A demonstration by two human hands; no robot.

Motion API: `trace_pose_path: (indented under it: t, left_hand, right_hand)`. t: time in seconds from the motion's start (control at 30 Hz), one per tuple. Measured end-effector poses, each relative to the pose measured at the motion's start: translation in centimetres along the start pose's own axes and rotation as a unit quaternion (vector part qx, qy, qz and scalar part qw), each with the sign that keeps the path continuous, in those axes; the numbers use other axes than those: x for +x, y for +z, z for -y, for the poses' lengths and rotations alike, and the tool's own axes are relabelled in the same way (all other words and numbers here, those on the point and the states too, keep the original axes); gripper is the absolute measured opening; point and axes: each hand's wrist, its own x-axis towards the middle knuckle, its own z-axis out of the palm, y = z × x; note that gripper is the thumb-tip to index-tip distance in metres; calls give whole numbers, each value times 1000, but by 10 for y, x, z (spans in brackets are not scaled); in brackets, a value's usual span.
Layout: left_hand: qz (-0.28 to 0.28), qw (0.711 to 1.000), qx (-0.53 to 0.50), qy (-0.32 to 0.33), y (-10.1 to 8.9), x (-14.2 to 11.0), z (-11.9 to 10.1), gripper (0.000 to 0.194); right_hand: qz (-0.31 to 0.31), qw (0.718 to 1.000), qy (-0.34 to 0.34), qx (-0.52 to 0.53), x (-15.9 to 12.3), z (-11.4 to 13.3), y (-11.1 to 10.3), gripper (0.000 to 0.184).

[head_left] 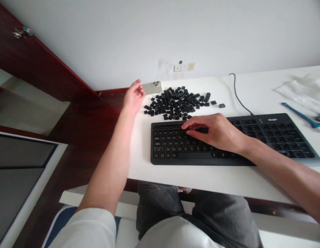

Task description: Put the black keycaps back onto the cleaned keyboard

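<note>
Keyboard (182, 148), far row seemingly being worked; right hand (219, 131) pinched narrow, hold unclear; left hand (134, 98) loosely curled by keycaps (177, 103); next likely needs steady fingers

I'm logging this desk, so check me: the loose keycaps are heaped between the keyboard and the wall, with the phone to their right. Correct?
Not quite: the head view shows the phone to the left of the loose keycaps, which are heaped between the keyboard and the wall.

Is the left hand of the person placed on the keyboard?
No, the left hand is by the phone, away from the keyboard.
</note>
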Motion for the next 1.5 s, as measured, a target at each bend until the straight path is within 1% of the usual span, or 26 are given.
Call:
trace_pose_path:
  t: [0.2, 0.3, 0.4, 0.47, 0.6, 0.67, 0.73, 0.8, 0.9, 0.97, 1.1, 1.2, 1.3, 1.4, 1.5]
  left_hand:
    - [1, 1000, 1, 8, -1, 2, 2, 40]
    - [3, 1000, 2, 10, -2, 3, 2, 39]
    - [8, 1000, 1, 9, -2, 3, 3, 36]
    - [9, 1000, -4, 8, -2, 3, 2, 34]
    - [2, 1000, -10, 6, -1, 3, 2, 25]
    - [-1, 1000, -6, 5, 0, 2, 2, 26]
    - [0, 1000, -3, 5, 0, 2, 2, 30]
    - [3, 1000, -2, 6, 1, 2, 1, 31]
    - [3, 1000, 3, 10, 2, 0, 0, 29]
    - [5, 1000, 10, 12, 2, -1, -1, 31]
    - [13, 1000, 14, 22, 3, -2, -1, 38]
    - [12, 999, 18, 26, 3, -2, -1, 34]
    - [12, 999, 22, 24, 4, -2, -1, 28]
    - [9, 1000, 9, 15, 4, -2, -1, 26]
    - [-1, 1000, -6, 7, 6, -2, 1, 21]
  right_hand:
    - [-41, 997, -20, -66, -1, 5, -1, 12]
    - [-59, 993, -38, -92, -1, 8, 1, 13]
    - [-71, 993, -53, -76, 0, 8, 3, 16]
    - [-79, 995, -34, -55, 1, 5, 2, 19]
    - [-90, 994, 39, -45, 5, -9, -7, 29]
    - [-108, 991, 59, -57, 7, -15, -15, 27]
    - [-125, 988, 73, -62, 8, -19, -23, 21]
    - [-131, 986, 85, -57, 10, -23, -31, 19]
    - [-133, 986, 90, -46, 10, -26, -37, 22]
    - [-128, 988, 83, -32, 10, -28, -38, 24]
    - [-97, 993, 60, -13, 11, -31, -36, 25]
    - [-78, 996, 46, -10, 13, -33, -34, 30]
    - [-75, 996, 42, 7, 13, -31, -30, 34]
    - [-87, 995, 55, -4, 11, -19, -20, 28]
    - [-72, 996, 57, -10, 10, 7, -1, 23]
